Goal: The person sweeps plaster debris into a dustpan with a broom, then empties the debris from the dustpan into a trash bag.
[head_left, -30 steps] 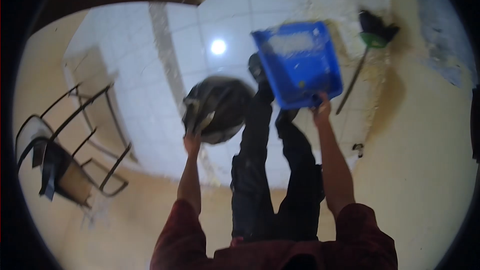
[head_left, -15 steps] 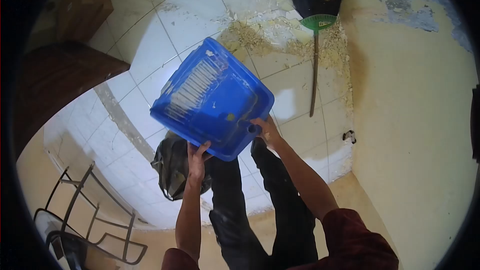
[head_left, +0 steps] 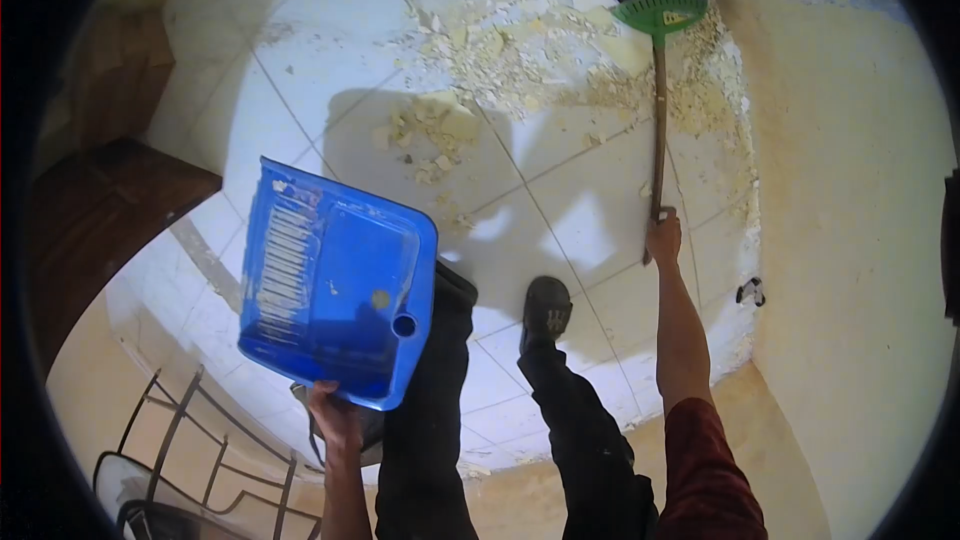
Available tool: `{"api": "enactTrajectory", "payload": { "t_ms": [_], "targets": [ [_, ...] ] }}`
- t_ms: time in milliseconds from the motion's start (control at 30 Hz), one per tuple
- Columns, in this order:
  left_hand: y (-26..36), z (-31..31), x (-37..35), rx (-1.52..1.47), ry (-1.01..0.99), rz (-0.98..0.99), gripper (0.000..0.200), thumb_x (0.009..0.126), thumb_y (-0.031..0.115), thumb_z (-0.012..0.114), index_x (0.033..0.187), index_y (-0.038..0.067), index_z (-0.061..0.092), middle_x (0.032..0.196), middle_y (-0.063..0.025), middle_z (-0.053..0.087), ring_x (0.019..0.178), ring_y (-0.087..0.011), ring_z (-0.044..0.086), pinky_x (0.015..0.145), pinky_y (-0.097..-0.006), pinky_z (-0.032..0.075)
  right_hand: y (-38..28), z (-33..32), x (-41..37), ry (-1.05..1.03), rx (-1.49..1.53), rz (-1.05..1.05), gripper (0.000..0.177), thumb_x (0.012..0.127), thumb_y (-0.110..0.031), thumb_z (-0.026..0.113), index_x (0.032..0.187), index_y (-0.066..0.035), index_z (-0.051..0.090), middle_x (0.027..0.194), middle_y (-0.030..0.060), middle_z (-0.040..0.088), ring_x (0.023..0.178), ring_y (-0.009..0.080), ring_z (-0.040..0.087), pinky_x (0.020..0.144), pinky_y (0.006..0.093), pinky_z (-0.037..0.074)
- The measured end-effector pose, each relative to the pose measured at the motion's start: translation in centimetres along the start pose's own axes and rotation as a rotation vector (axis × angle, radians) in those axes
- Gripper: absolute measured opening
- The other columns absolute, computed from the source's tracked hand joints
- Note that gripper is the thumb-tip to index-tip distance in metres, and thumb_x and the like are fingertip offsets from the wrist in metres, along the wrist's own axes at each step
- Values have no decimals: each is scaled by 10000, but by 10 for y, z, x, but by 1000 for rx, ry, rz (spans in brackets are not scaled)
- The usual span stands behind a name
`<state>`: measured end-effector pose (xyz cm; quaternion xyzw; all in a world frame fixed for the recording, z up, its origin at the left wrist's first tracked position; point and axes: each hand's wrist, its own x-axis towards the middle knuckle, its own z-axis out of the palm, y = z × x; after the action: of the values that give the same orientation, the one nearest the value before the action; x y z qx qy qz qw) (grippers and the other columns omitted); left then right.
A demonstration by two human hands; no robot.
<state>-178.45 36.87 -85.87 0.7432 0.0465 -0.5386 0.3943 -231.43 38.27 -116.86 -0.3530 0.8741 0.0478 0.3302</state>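
My left hand (head_left: 334,416) grips the near edge of a blue plastic dustpan (head_left: 350,260), held up off the floor and turned to the left. The dustpan has a ribbed, dirt-streaked lip and a round hole near its right edge. My right hand (head_left: 663,237) is closed round the lower end of the wooden handle of a broom (head_left: 658,130). The broom has a green head and black bristles, which lie at the top right among loose plaster chips (head_left: 530,50). A smaller heap of chips (head_left: 435,135) is on the tiles beyond the dustpan.
A peeling wall (head_left: 840,220) runs along the right, with debris at its foot. Dark wooden furniture (head_left: 120,210) stands at left, and a metal-framed item (head_left: 200,450) at lower left. A dark bag (head_left: 368,432) is partly hidden behind my left hand. My shoe (head_left: 547,308) is on the tiled floor.
My right hand has let go of the dustpan and taken hold of the broom handle. The dustpan has moved left and down in my left hand. A small heap of chips now shows on the floor.
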Motion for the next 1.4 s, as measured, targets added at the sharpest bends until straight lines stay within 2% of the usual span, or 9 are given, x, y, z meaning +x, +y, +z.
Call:
{"api": "enactTrajectory", "payload": {
  "t_ms": [100,233,400,633,800,900,1033,1200,1400],
  "targets": [
    [13,-11,-23,-208,-48,-30,546,650,156,525,1173,3,483,1110,-113,549,1025,-272,539,918,-388,429,-4,4,-22,79,169,-382,329,797,-11,512,1111,20,421,979,241,531,939,394,528,798,442,429],
    [57,19,-91,-364,-158,-93,527,662,156,508,1163,-2,489,1111,-118,551,1043,-268,529,944,-380,407,-76,-87,-114,342,389,-11,278,941,-226,365,1121,-47,478,841,126,602,706,228,562,584,368,436],
    [62,-8,-142,-618,-157,-196,553,659,170,508,1185,2,479,1154,-128,549,1078,-286,519,969,-393,392,-174,-226,-194,302,323,-223,205,941,-225,473,1053,-54,487,634,60,520,558,130,479,474,313,372],
    [57,-7,-183,-874,-254,-297,586,668,204,523,1218,10,459,1184,-122,541,1108,-290,506,989,-411,372,-417,-260,-218,-414,560,-449,143,916,-173,519,986,-50,503,588,-11,471,479,32,425,390,221,342],
    [51,-21,-169,-955,-284,-344,549,683,215,527,1198,28,495,1166,-98,562,1095,-273,521,975,-402,378,-594,-163,-187,-293,58,-1010,279,922,-256,468,1023,-6,539,830,252,596,795,432,579,672,462,456],
    [62,-26,-154,-974,-306,-381,531,694,208,542,1194,34,508,1167,-82,565,1099,-252,520,969,-397,377,-680,-96,-179,-387,-211,-1025,288,921,-269,428,1039,-34,547,900,250,594,855,431,567,734,497,460],
    [59,-33,-149,-1007,-335,-497,506,707,206,563,1185,47,518,1175,-68,561,1104,-229,515,957,-392,379,-691,-46,-169,-244,-390,-1062,276,891,-254,448,1058,-65,561,906,220,608,830,408,587,725,497,473],
    [73,-29,-144,-1023,-330,-502,517,705,200,576,1196,62,497,1159,-62,559,1090,-226,513,952,-402,376,-474,-167,-126,-227,-787,-954,317,896,-266,461,1167,-106,499,861,201,631,778,405,607,676,489,489],
    [72,-23,-135,-1080,-400,-579,562,697,168,577,1233,61,449,1205,-63,521,1137,-227,470,1004,-402,320,-481,-287,-237,-283,-306,-837,301,927,-234,455,1098,-9,558,901,242,613,843,413,588,697,449,473]
  ]
}}
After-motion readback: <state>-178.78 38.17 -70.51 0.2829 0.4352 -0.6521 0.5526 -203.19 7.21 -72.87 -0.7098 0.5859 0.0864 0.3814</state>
